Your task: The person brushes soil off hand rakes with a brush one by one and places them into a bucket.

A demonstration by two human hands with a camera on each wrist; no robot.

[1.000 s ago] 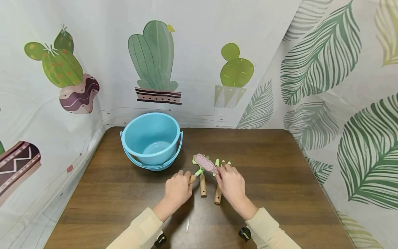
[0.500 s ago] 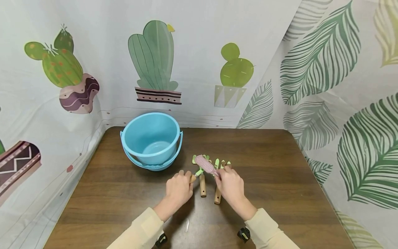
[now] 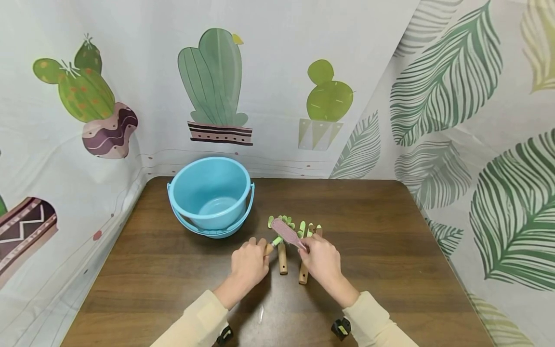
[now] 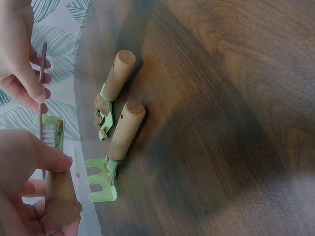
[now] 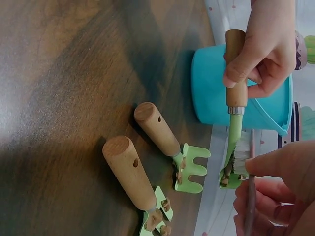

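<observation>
My left hand (image 3: 248, 262) grips the wooden handle of a small green garden trowel (image 5: 235, 125), with brown dirt on its blade. Between thumb and fingers, my right hand (image 3: 322, 260) holds a pink brush (image 3: 285, 231) by its handle. In the right wrist view, the brush's white bristles (image 5: 241, 155) lie against the trowel's blade. Below the hands, a green hand rake (image 5: 189, 169) with a wooden handle lies on the table, bits of dirt on it. Beside it is another dirty green tool with a wooden handle (image 5: 129, 172); its head is partly cut off in that view.
A light-blue bucket (image 3: 244, 214) stands at the back left of the brown wooden table (image 3: 368, 231), its handle hanging down in front. Behind the table hangs a white cloth (image 3: 273, 96) printed with cacti and leaves. A small shiny mark lies near the front.
The brush has shifted slightly toward me over the trowel, and its back has tilted. My right hand has moved a little with it. The left hand and the tools on the table stay nearly still.
</observation>
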